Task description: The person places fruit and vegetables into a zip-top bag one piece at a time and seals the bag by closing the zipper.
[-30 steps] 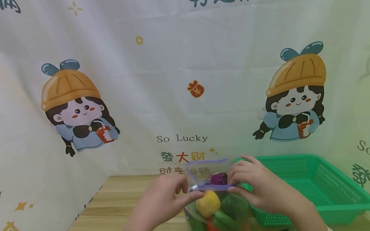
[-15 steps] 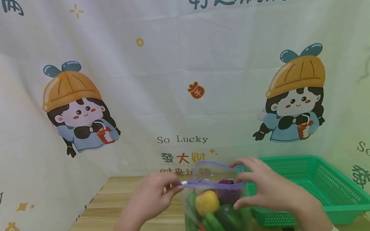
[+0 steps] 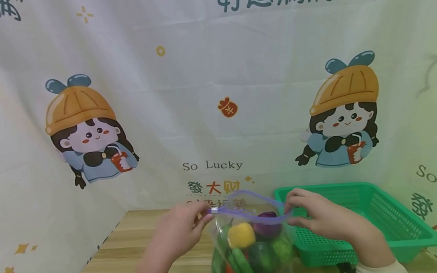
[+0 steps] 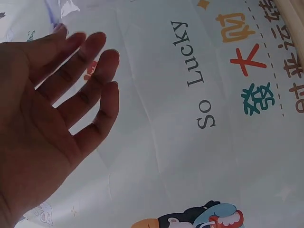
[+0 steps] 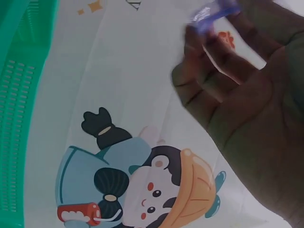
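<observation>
A clear zip bag [image 3: 252, 217] with a purple zip edge stands upright, its mouth spread apart in the head view. My left hand [image 3: 180, 229] pinches the bag's left corner beside the white slider [image 3: 214, 210]. At the opposite corner my right hand [image 3: 320, 213] pinches the purple edge, which also shows at the fingertips in the right wrist view. Inside the bag are a yellow rounded piece [image 3: 241, 235], a purple vegetable [image 3: 267, 226], green pods [image 3: 241, 265], a dark green rounded piece [image 3: 263, 258] and some orange-red pieces. The bag's bottom is out of frame.
A green plastic basket [image 3: 398, 248] stands behind and right of the bag, under my right forearm. Wooden tabletop [image 3: 128, 248] shows at left. A printed cloth [image 3: 186, 97] hangs behind. A small black object [image 3: 346, 270] lies near my right wrist.
My left hand has shifted left to the slider corner, and my right hand has moved right to the other corner. The bag's mouth is spread wider, its contents more visible.
</observation>
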A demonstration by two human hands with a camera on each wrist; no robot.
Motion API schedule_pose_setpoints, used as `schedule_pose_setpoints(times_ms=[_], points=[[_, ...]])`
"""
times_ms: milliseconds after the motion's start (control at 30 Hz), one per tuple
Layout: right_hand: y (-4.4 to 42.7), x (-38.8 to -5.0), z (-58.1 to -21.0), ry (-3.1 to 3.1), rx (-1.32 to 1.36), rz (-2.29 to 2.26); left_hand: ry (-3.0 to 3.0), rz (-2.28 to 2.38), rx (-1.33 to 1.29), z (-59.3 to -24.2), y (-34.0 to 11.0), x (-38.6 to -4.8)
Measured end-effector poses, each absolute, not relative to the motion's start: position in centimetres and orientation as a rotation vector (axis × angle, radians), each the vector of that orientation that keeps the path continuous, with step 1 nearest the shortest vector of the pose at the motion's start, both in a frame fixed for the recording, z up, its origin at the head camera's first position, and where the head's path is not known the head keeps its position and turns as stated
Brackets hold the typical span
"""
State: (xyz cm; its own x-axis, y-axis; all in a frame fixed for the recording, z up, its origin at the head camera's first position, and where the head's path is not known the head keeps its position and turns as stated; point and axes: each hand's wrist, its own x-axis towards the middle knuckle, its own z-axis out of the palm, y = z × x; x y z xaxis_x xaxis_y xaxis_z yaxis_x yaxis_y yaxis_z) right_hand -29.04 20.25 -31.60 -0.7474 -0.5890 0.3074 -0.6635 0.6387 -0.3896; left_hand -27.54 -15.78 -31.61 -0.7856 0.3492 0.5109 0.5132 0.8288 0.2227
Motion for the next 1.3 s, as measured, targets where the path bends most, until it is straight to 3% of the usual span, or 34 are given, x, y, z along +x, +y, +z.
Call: schedule_pose_setpoints(times_ms=[267,600,800,1300], points=[[20.3,-29.5,-32.0,-2.644,1.113,0.808,-2.469,-0.644,-0.93,-31.7,-15.7,-26.9],[19.5,-29.3,-31.7,-1.969,1.03,0.564,-2.339,-0.71,-0.454,-30.8,-17.2,-27.0],[20.3,-29.2,-31.6,-2.415,0.895,0.513,-2.632,-0.803,-0.441,-30.8,-16.8,-27.9],[19.3,-29.6,-32.0,-2.107,0.954,0.472,-2.554,-0.91,-0.273,-30.5,-17.8,-27.5]])
